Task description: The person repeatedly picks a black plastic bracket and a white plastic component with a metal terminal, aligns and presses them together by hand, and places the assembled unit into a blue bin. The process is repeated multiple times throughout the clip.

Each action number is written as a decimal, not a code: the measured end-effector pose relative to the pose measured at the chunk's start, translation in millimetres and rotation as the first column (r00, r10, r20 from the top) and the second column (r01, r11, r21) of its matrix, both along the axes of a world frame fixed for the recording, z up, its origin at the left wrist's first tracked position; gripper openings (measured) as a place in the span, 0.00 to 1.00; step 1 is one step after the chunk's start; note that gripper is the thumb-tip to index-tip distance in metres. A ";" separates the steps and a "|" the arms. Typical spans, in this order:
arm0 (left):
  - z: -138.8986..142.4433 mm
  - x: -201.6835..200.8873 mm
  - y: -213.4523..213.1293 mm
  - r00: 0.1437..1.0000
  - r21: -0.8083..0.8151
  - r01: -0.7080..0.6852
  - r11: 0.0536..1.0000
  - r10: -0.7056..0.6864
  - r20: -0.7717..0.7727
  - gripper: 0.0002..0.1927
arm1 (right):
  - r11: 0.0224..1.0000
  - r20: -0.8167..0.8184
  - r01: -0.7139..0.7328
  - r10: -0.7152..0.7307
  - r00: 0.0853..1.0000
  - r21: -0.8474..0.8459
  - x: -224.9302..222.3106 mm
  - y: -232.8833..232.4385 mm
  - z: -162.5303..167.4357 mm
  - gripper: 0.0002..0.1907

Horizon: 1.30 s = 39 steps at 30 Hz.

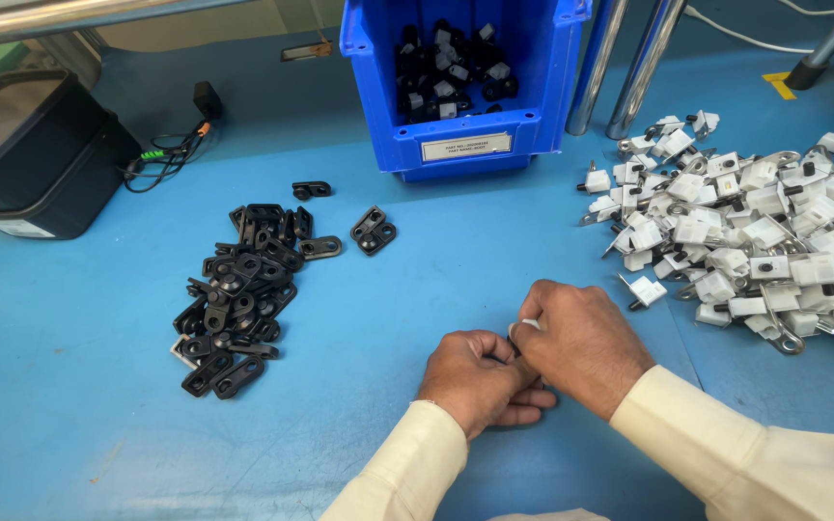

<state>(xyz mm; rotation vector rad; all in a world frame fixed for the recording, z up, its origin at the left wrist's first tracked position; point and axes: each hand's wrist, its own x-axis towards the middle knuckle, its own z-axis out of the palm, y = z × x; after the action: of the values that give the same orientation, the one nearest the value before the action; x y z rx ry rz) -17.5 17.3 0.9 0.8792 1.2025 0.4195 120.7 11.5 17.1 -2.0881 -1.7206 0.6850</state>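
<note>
My left hand (480,378) and my right hand (581,342) meet low in the middle of the blue table, fingers curled together around a small part. Only a sliver of white plastic (529,324) shows between the fingertips; the rest is hidden by the fingers. A heap of black plastic brackets (238,299) lies to the left of my hands. A larger heap of white plastic pieces with metal pins (755,232) lies to the right. One white piece (645,290) sits alone just beyond my right hand.
A blue bin (465,87) with assembled black and white parts stands at the back centre. A black box (36,154) with a cable sits at the far left. Two metal poles (629,68) rise at the back right.
</note>
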 end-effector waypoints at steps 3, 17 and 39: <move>2.4 -2.8 -3.1 0.993 0.010 -0.115 0.993 0.115 0.007 0.07 | 0.987 -0.439 0.054 -0.115 0.891 -0.150 6.9 0.9 -5.9 0.16; 23.9 -20.6 -17.3 0.985 -0.006 -0.144 0.990 0.143 0.092 0.17 | 0.775 -0.679 -0.014 -0.545 0.492 -0.632 16.8 -1.5 -19.2 0.22; 9.4 -12.2 -25.2 0.989 0.112 -0.138 0.984 0.132 0.061 0.22 | 0.795 -0.694 -0.012 -0.522 0.496 -0.606 27.0 -4.5 -35.7 0.16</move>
<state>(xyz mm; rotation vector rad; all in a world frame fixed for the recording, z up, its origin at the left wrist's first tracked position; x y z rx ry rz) -29.7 -7.9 10.4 0.8829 1.2016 0.6238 147.6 7.1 -18.6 -1.7056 -0.6247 1.8700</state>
